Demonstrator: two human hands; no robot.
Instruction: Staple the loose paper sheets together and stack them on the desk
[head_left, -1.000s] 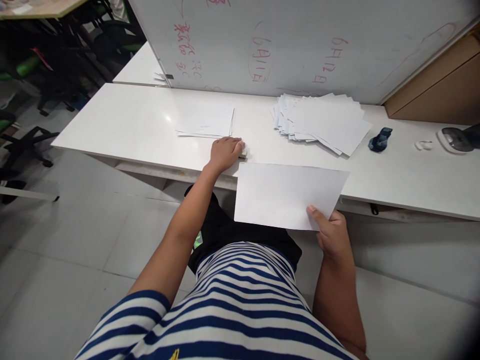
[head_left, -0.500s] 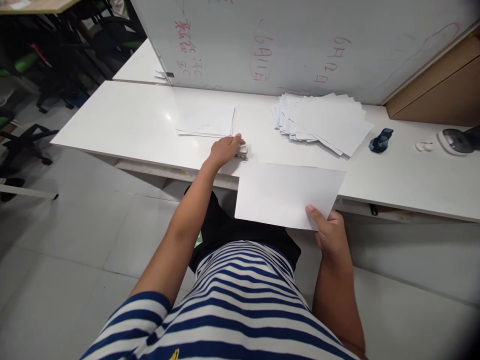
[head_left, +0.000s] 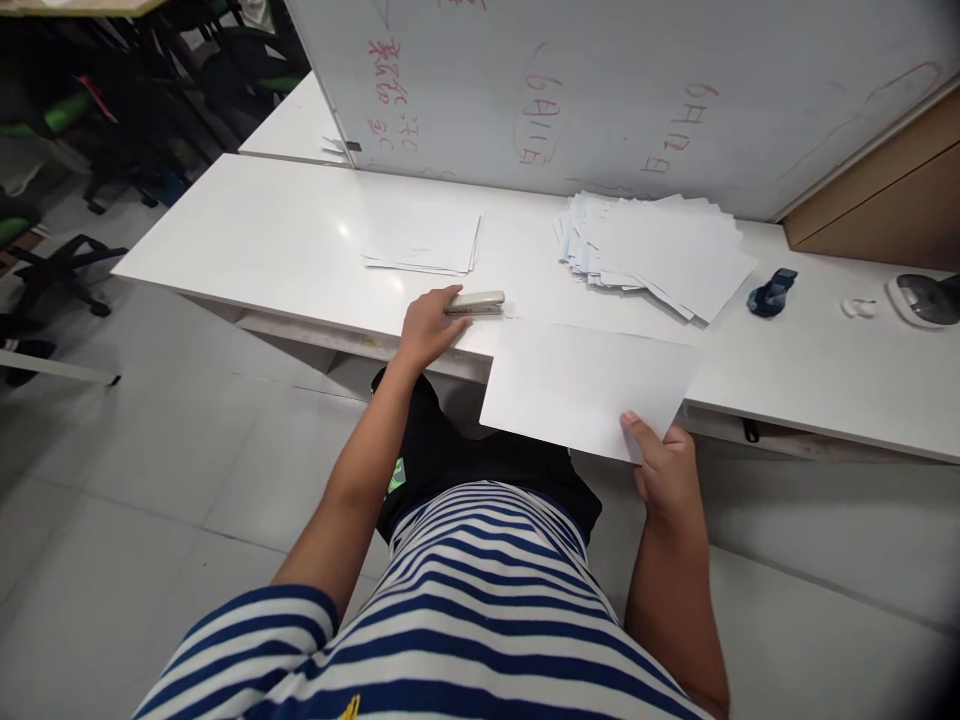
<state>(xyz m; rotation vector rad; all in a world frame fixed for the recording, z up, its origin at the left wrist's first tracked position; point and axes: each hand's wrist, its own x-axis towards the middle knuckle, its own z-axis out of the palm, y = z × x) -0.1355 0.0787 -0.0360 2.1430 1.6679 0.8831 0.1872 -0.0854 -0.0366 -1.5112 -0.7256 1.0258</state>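
Observation:
My left hand (head_left: 429,325) is at the rear end of a light-coloured stapler (head_left: 480,301) lying on the desk, its thumb and fingers on either side of that end. The stapler's front points right, close to the top left corner of a white sheet of paper (head_left: 585,385). Held by its lower right corner, that paper is pinched in my right hand (head_left: 666,465), thumb on top and fingers underneath. The sheet juts out over the desk's front edge. Whether it is one sheet or more, I cannot tell.
Behind the stapler lies a small stack of papers (head_left: 424,242). A larger, uneven paper pile (head_left: 660,250) sits against the whiteboard (head_left: 600,100). To the right are a dark blue object (head_left: 771,293), a small white item (head_left: 859,308) and a brown box (head_left: 877,190) on the white desk (head_left: 255,235).
My left hand has slid left from over the stapler to its rear end, so more of the stapler shows. My right hand keeps hold of the paper in nearly the same place.

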